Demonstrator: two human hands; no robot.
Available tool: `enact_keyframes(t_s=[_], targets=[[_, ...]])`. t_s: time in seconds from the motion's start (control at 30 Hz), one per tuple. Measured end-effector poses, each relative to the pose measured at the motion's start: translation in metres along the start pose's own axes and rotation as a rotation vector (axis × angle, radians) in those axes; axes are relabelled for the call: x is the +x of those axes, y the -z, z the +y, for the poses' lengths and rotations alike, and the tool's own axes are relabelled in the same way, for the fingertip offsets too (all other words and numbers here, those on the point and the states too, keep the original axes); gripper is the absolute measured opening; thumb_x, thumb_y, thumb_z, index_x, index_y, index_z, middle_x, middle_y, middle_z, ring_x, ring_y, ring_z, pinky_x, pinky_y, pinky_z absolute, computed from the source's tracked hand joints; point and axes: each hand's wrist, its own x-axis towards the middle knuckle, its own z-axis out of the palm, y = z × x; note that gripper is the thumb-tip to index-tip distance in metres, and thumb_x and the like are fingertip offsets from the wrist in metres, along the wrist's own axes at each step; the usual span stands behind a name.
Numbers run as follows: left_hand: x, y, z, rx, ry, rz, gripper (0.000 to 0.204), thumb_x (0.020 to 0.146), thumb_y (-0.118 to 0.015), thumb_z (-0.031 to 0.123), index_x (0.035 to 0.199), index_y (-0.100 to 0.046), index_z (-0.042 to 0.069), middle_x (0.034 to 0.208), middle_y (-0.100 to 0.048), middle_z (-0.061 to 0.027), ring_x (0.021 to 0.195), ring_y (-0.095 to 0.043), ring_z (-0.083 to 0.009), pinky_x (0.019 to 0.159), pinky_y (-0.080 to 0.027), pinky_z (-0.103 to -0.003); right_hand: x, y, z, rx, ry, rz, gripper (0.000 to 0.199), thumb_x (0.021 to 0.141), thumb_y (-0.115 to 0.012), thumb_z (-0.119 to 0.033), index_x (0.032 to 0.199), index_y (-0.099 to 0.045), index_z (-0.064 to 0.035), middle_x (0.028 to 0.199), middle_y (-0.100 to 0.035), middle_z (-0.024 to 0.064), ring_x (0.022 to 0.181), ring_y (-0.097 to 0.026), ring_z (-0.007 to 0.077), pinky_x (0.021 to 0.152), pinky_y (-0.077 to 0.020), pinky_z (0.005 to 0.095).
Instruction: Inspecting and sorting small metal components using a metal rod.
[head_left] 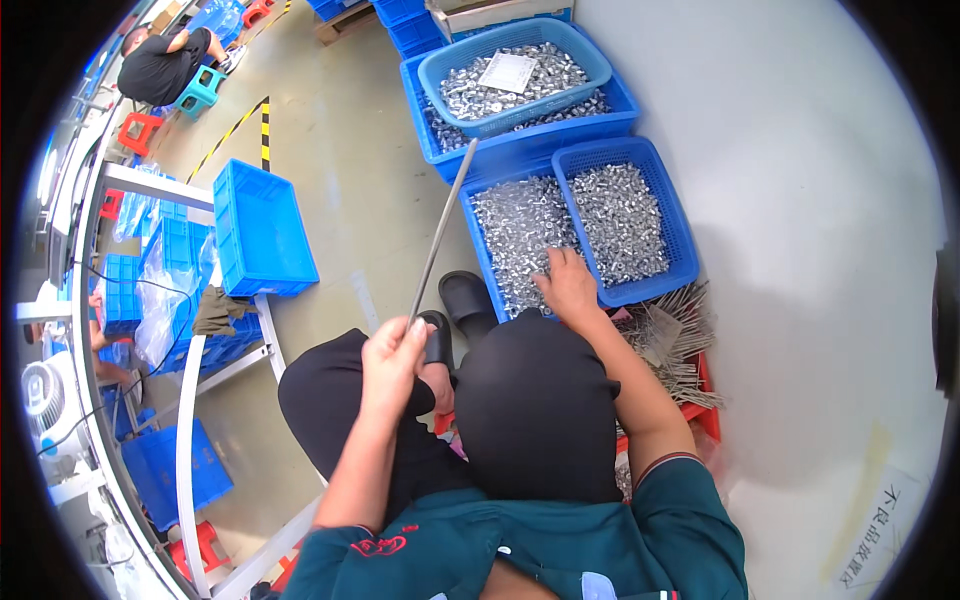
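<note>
My left hand (393,352) is closed round the lower end of a long thin metal rod (443,230), which slants up and away to the right. At the near end of a blue crate (484,262) full of small silvery metal parts (520,225), my right hand (570,288) reaches in with its fingertips among the parts. Whether those fingers grip a part is too small to make out. A blue perforated basket (680,225) with more small metal parts (618,215) rests at the crate's right side.
Beyond stands another blue crate (630,112) carrying a light-blue basket (600,65) of metal parts and a paper slip (507,72). Bundled metal rods (680,345) lie by my right forearm. An empty blue bin (265,235) sits on a white frame (190,430) at left. A person (165,65) sits far left.
</note>
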Motion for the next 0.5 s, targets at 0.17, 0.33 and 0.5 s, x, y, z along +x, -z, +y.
enact_keyframes(t_s=[0.17, 0.33, 0.5], targets=[[-0.015, -0.003, -0.037, -0.192, 0.077, 0.053, 0.020, 0.089, -0.053, 0.023, 0.083, -0.058, 0.004, 0.052, -0.043, 0.0048, 0.044, -0.035, -0.0025, 0.042, -0.027, -0.018, 0.012, -0.018, -0.016, -0.071, -0.016, 0.078, 0.052, 0.073, -0.067, -0.033, 0.114, -0.048, -0.0086, 0.102, -0.050, 0.0144, 0.097, -0.048, 0.0331, 0.078, -0.0438, 0.0435], [-0.008, -0.008, -0.055, -0.268, 0.091, 0.084, 0.016, 0.088, -0.056, 0.016, 0.082, -0.058, 0.001, 0.058, -0.044, 0.0052, 0.047, -0.035, -0.0015, 0.044, -0.027, -0.018, 0.025, -0.035, -0.025, -0.142, -0.034, 0.106, 0.046, 0.074, -0.064, -0.038, 0.111, -0.051, -0.0129, 0.101, -0.049, 0.0128, 0.097, -0.047, 0.0319, 0.074, -0.0442, 0.0453], [-0.002, -0.005, -0.060, -0.319, 0.138, 0.073, 0.016, 0.088, -0.056, 0.016, 0.082, -0.059, 0.001, 0.060, -0.045, 0.0058, 0.049, -0.034, -0.0015, 0.045, -0.027, -0.018, 0.032, -0.047, -0.015, -0.231, 0.047, 0.152, 0.038, 0.076, -0.062, -0.036, 0.106, -0.053, -0.0142, 0.093, -0.049, 0.0109, 0.089, -0.050, 0.0303, 0.066, -0.0468, 0.0416]])
